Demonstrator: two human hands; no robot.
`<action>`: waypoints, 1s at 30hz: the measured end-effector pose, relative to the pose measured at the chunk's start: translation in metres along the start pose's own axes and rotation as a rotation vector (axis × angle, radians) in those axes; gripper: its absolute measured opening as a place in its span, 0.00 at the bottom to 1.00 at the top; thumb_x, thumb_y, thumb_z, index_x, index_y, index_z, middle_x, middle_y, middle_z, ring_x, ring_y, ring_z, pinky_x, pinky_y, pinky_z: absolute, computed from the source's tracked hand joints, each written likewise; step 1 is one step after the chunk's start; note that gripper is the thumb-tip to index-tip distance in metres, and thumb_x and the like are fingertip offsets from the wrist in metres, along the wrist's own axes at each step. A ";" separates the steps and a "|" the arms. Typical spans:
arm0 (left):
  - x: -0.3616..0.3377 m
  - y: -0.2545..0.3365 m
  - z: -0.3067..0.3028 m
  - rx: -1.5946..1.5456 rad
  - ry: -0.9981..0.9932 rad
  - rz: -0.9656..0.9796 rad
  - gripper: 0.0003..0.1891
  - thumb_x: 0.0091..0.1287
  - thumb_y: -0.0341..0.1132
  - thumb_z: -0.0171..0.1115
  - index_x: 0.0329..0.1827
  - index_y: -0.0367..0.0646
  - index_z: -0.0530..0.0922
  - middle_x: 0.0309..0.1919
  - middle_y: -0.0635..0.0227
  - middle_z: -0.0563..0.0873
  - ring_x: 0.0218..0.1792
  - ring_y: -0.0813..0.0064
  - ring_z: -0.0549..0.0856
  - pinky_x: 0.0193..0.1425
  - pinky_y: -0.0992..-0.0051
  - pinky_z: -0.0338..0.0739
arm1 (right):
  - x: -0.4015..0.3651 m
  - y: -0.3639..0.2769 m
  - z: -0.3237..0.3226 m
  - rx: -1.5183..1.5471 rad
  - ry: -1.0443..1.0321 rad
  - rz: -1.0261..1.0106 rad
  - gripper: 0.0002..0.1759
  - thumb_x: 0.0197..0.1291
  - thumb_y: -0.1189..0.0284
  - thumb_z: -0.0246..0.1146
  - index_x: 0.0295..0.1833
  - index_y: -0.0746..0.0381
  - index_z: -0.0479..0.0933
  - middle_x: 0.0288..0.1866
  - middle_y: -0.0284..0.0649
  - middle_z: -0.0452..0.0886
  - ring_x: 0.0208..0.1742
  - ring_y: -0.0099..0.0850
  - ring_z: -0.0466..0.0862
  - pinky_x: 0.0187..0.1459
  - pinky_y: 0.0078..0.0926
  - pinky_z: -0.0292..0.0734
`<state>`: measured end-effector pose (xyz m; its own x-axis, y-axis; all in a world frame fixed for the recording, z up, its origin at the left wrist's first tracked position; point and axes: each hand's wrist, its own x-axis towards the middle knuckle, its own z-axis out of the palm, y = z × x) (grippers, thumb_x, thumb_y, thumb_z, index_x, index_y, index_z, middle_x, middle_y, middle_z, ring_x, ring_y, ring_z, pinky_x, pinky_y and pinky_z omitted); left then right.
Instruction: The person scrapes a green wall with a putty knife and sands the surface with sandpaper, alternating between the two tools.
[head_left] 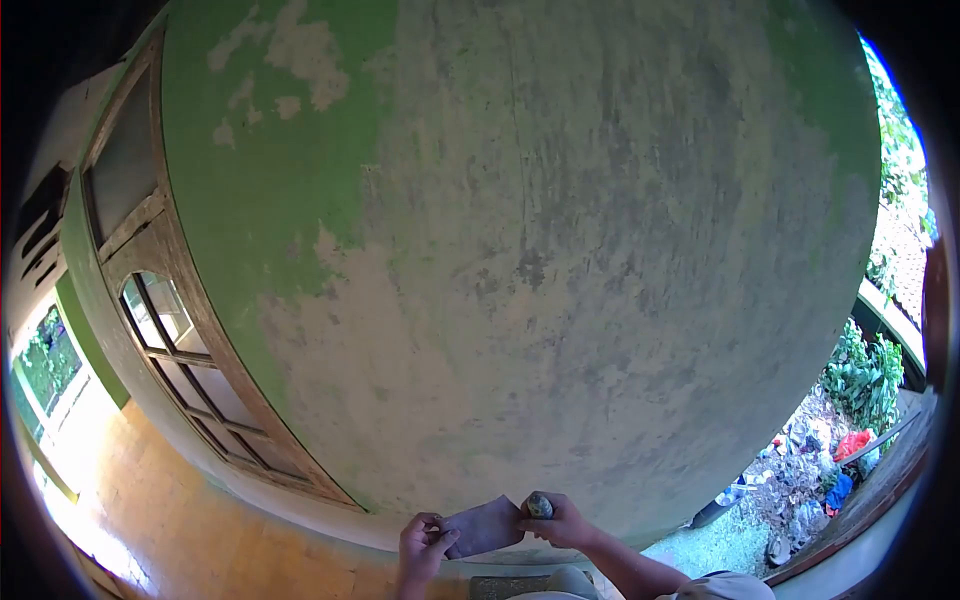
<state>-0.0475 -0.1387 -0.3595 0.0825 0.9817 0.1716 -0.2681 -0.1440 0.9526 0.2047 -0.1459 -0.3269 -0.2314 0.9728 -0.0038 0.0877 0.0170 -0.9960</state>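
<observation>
My left hand (426,548) pinches the left edge of a grey rectangular sheet (486,528), which looks like sandpaper. At the sheet's right edge, my right hand (566,524) is closed, with its thumb side against the paper. A rounded, dark greenish object (540,505) with a pale end sticks up from the right fist; it could be a handle end, but its lower part is hidden by the fingers. The sheet is stretched between both hands, low in front of the wall (560,300), which has green paint on parts and bare, patchy grey plaster across the middle.
A wooden-framed window (215,385) is set to the left, above an orange-tan tiled floor (220,530). Rubbish (810,460) and green plants (868,375) lie beyond the wall's right end. A dark flat surface (505,586) shows below my hands.
</observation>
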 end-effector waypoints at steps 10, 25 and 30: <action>-0.002 0.014 0.008 -0.136 -0.148 -0.056 0.12 0.58 0.21 0.63 0.44 0.32 0.74 0.35 0.65 0.79 0.33 0.78 0.83 0.37 0.79 0.79 | -0.013 0.003 -0.005 0.097 0.155 0.047 0.07 0.51 0.77 0.68 0.34 0.63 0.76 0.24 0.32 0.76 0.22 0.18 0.75 0.22 0.17 0.70; 0.011 0.025 0.040 0.032 0.007 -0.084 0.12 0.56 0.23 0.67 0.35 0.43 0.71 0.29 0.74 0.76 0.30 0.86 0.75 0.32 0.83 0.71 | -0.026 -0.004 -0.017 0.121 0.169 0.011 0.06 0.51 0.79 0.67 0.34 0.64 0.76 0.25 0.34 0.77 0.23 0.19 0.76 0.22 0.17 0.68; 0.012 0.029 0.059 -0.170 0.002 -0.021 0.12 0.52 0.20 0.64 0.34 0.44 0.71 0.29 0.74 0.75 0.33 0.83 0.75 0.37 0.80 0.71 | -0.034 -0.012 -0.023 0.286 0.172 0.098 0.07 0.53 0.76 0.66 0.37 0.64 0.77 0.23 0.31 0.76 0.23 0.18 0.75 0.24 0.17 0.70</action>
<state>0.0021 -0.1380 -0.3150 0.0881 0.9846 0.1510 -0.4246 -0.1000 0.8999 0.2333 -0.1738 -0.3124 -0.0664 0.9917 -0.1101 -0.1793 -0.1204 -0.9764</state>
